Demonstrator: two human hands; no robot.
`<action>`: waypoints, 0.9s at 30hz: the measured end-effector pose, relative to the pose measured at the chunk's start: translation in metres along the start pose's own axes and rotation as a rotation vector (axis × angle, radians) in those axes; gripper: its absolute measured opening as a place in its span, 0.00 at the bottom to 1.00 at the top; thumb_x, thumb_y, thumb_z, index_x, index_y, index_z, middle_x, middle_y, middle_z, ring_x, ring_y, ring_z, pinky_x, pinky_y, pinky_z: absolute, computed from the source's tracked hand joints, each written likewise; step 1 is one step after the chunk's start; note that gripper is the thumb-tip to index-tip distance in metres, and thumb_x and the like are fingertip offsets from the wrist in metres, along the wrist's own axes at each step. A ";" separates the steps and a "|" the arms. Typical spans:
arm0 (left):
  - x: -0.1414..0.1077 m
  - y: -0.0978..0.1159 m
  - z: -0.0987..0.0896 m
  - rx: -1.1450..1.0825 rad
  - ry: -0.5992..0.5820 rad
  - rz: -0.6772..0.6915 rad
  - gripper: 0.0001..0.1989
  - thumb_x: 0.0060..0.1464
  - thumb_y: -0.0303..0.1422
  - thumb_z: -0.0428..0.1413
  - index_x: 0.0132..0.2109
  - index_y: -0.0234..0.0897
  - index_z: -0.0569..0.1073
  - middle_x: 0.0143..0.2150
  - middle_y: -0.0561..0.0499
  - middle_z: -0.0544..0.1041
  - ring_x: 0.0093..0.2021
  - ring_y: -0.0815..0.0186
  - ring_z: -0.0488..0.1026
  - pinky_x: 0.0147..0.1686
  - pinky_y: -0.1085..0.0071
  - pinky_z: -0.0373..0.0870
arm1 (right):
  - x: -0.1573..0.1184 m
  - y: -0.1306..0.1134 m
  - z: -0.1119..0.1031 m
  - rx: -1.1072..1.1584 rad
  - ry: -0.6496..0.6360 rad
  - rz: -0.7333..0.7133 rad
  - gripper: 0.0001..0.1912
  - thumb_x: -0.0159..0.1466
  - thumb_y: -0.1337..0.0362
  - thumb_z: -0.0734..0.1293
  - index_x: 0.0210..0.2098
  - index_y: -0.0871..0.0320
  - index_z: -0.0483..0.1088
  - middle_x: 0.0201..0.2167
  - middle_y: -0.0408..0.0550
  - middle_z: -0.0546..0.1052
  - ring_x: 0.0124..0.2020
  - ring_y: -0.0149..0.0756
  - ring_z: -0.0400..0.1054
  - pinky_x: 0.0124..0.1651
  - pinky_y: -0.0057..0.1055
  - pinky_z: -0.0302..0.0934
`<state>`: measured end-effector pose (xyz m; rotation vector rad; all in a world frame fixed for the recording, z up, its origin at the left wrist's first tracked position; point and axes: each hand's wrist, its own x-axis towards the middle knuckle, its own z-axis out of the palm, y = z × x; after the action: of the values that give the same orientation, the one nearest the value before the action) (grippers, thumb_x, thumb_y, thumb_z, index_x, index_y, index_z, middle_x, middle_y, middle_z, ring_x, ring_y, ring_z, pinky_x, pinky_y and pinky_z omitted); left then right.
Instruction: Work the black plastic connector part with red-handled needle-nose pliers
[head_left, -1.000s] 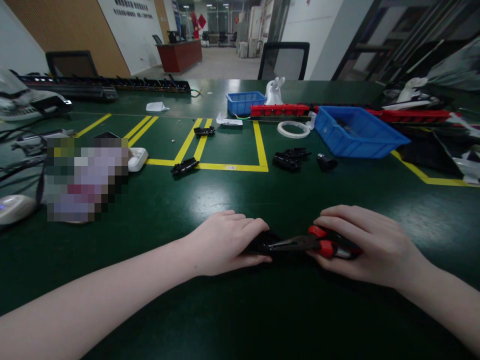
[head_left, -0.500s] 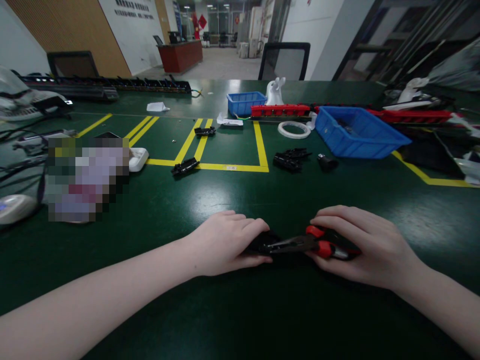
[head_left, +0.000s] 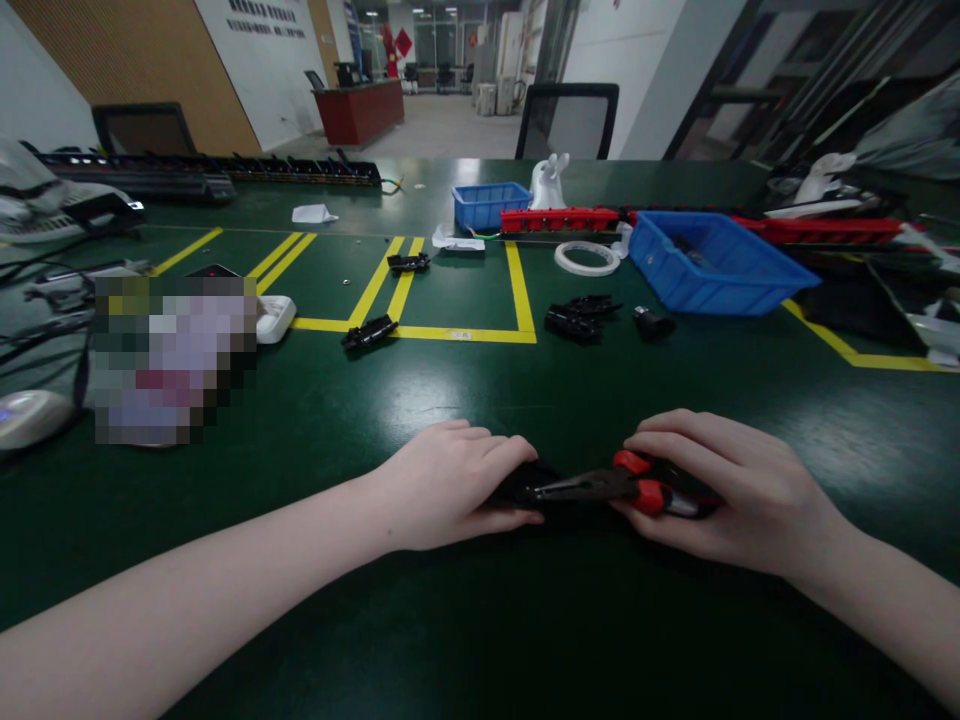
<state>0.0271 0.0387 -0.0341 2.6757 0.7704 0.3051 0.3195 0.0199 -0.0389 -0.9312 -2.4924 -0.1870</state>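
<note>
Low over the green table, my left hand is closed around a small black plastic part, most of it hidden by the fingers. My right hand grips long-nose pliers by their red and black handles. The jaws point left, and their tips meet the black part at its right end. Whether the tips pinch anything is too dark to tell. Farther up the table lie similar black parts: one across a yellow tape line, another behind it, and a cluster to the right.
A large blue bin and a smaller blue bin stand toward the back. Between them are a tape roll and a red strip. A black cone-shaped piece lies nearby. At left are a blurred-out phone, a white case and cables.
Hands, pliers and black part hold almost the same position. The view has shifted very slightly.
</note>
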 end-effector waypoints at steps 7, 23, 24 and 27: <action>0.001 -0.001 -0.001 -0.011 -0.009 -0.005 0.18 0.62 0.43 0.58 0.51 0.36 0.67 0.41 0.51 0.79 0.38 0.61 0.78 0.36 0.66 0.70 | 0.007 -0.003 -0.003 -0.039 0.025 -0.065 0.14 0.62 0.58 0.67 0.45 0.57 0.66 0.37 0.53 0.75 0.31 0.39 0.73 0.28 0.35 0.70; 0.000 -0.001 0.001 0.006 0.006 0.013 0.17 0.62 0.44 0.57 0.51 0.37 0.68 0.41 0.51 0.78 0.38 0.62 0.77 0.36 0.67 0.69 | 0.008 -0.004 -0.004 -0.024 0.020 -0.049 0.14 0.61 0.60 0.69 0.44 0.58 0.67 0.36 0.51 0.75 0.31 0.38 0.72 0.28 0.34 0.69; 0.000 -0.001 0.001 0.004 0.006 0.015 0.18 0.62 0.44 0.57 0.51 0.37 0.68 0.41 0.51 0.78 0.38 0.62 0.77 0.36 0.67 0.69 | 0.007 -0.003 -0.004 -0.022 0.018 -0.046 0.14 0.61 0.60 0.69 0.44 0.57 0.67 0.36 0.51 0.75 0.31 0.38 0.72 0.28 0.34 0.69; 0.000 -0.001 0.001 0.007 0.008 0.017 0.18 0.62 0.44 0.58 0.51 0.37 0.68 0.41 0.51 0.78 0.38 0.62 0.77 0.37 0.67 0.70 | 0.003 0.000 -0.002 -0.007 0.011 -0.031 0.15 0.61 0.59 0.69 0.45 0.56 0.67 0.37 0.50 0.75 0.32 0.39 0.72 0.29 0.35 0.68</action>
<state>0.0268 0.0395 -0.0350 2.6908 0.7531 0.3179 0.3181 0.0214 -0.0356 -0.8921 -2.4991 -0.2108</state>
